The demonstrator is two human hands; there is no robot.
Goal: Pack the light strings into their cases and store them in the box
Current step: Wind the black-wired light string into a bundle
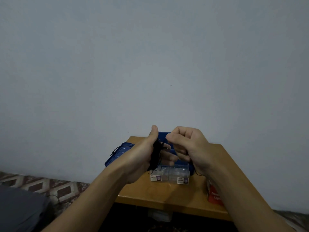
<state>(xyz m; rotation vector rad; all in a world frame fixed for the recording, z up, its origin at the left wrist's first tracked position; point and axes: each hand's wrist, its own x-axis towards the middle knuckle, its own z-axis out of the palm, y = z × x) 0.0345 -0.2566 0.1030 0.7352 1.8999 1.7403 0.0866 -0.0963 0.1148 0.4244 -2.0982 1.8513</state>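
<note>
My left hand [147,153] grips a bundle of black light string [156,152], held up above the wooden table [150,193]. My right hand [185,146] is curled beside it, pinching a thin strand of the same string; a loose end trails down by my right wrist. Below my hands two clear plastic cases [170,175] with small labels sit side by side. Behind them stands a blue box [117,156] with its lid open; my hands hide most of it.
A red packet [214,195] lies at the table's right edge, half hidden by my right forearm. A patterned rug [50,186] covers the floor to the left, with dark grey cloth [20,208] at the lower left. A plain wall stands right behind the table.
</note>
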